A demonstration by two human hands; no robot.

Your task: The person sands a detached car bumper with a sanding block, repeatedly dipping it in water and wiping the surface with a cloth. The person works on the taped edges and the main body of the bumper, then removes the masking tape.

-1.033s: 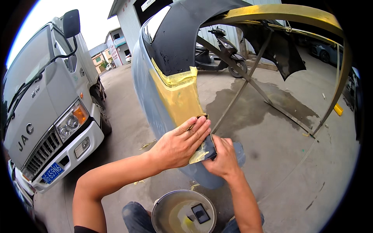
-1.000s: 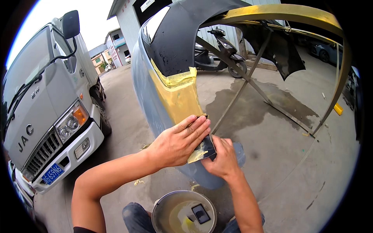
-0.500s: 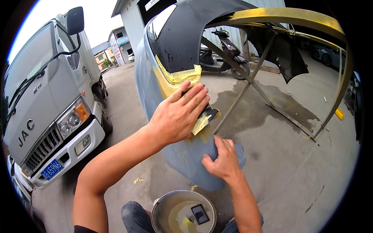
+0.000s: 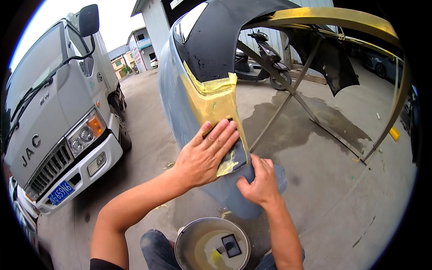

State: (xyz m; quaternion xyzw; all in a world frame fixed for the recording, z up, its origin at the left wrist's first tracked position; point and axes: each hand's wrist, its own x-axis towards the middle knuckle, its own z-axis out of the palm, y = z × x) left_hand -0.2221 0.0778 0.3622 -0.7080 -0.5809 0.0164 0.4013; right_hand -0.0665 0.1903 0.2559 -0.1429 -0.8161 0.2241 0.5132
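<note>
A grey-blue car bumper stands in front of me, with yellow filler on its corner and yellow masking tape above that. My left hand lies flat over a dark sheet of sandpaper, pressing it against the filler. Yellow residue smears the sheet's lower part, and most of it is hidden under the palm. Lower down, my right hand grips the bumper's right edge, thumb bent on the near side. Its other fingertips are hidden.
Between my knees stands a bucket of cloudy water with a dark rectangular thing in it. A metal stand with a yellow curved bar rises at the right. A white truck is parked left; a scooter stands behind.
My left hand and the sandpaper have slid down the bumper corner, uncovering more yellow filler. My right hand keeps its grip on the edge.
</note>
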